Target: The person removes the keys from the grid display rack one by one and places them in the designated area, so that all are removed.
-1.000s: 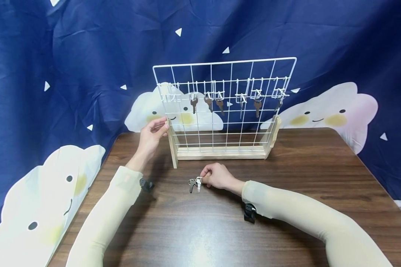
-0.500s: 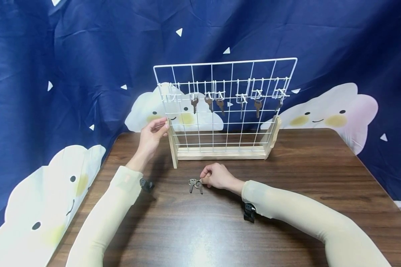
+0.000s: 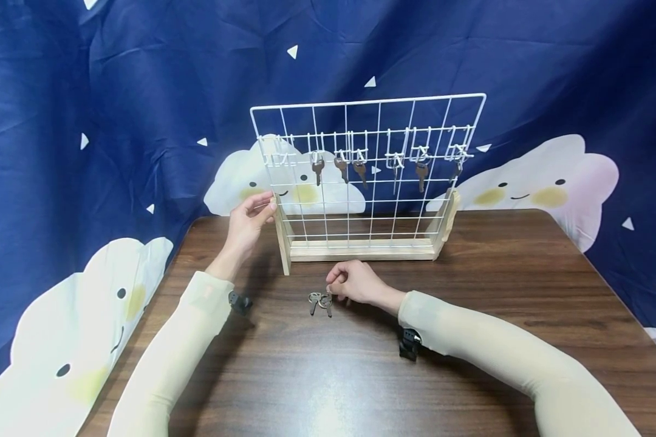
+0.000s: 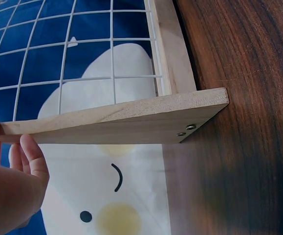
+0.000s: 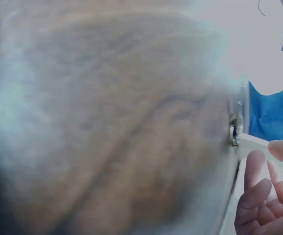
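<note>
My left hand grips the upper end of the left wooden upright of a white wire grid rack, thumb on one side and fingers on the other. Two keys on rings, a left key and a right key, lie side by side on the table in front of the rack. My right hand hovers just right of them, fingers loosely bent. In the right wrist view a gap shows between thumb and fingertips, with the key rings beyond them.
Several keys hang from white hooks on the grid, among them a brown key. Hooks at the grid's left end carry no key. A dark wooden table lies under everything, with a blue cloud-print curtain behind it.
The right key, held raised by its ring in my right fingers a second ago, now lies on the table. My right hand has let go and risen slightly. The left hand stays put.
</note>
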`<state>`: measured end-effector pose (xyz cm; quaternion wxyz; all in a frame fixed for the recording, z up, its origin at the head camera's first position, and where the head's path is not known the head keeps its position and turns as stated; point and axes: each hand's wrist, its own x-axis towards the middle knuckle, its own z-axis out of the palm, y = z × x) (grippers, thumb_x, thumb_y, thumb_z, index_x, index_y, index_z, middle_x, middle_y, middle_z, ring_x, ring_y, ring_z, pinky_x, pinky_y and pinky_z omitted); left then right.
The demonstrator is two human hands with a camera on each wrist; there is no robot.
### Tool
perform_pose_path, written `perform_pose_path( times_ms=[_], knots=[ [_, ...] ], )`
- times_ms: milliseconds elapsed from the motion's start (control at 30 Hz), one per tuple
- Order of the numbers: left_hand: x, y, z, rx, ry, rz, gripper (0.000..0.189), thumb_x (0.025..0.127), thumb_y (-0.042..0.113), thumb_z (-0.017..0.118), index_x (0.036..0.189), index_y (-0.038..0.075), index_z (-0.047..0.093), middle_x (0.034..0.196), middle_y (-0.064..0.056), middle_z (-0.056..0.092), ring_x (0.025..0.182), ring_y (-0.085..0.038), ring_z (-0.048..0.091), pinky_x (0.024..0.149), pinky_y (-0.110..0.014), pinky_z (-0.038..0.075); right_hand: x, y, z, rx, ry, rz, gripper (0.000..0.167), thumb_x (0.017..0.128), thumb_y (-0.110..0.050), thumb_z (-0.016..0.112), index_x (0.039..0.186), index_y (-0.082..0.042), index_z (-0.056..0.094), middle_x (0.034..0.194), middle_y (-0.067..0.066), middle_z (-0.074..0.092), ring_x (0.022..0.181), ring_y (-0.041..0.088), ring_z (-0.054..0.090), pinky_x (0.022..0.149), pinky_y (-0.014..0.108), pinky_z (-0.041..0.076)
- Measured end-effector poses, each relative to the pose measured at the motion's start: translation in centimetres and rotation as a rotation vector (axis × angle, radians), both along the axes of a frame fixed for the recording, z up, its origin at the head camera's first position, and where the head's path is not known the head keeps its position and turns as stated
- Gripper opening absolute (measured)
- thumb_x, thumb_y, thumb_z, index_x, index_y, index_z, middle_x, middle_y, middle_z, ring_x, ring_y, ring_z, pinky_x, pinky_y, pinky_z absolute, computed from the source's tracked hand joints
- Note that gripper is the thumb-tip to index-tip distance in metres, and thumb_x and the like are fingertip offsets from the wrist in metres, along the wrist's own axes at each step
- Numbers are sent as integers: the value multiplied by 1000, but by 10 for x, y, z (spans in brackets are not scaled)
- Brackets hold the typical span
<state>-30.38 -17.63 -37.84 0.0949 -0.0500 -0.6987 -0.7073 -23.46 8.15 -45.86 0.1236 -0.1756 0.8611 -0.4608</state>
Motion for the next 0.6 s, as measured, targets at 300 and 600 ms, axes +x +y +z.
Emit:
perform_pose_path(
  times_ms=[300, 600],
  knots=[
    [-1, -2, -2, -30, -13, 8, 42, 92, 10, 71, 131, 1, 61, 123, -6, 66, 101, -6, 65, 86, -25, 60, -2, 2, 15, -44, 35, 3, 13, 84, -17, 76, 95, -11, 73, 74, -2, 70, 63, 25, 70, 60, 27, 56],
    [-1, -1, -1, -21, -12, -1, 42, 93, 10, 70, 132, 0, 60, 120, -3, 65, 101, -7, 65, 83, -21, 60, -3, 1, 32, -121, 33, -10, 16, 86, -16, 76, 99, -8, 72, 83, 6, 73, 70, 33, 72, 69, 38, 62]
  ],
)
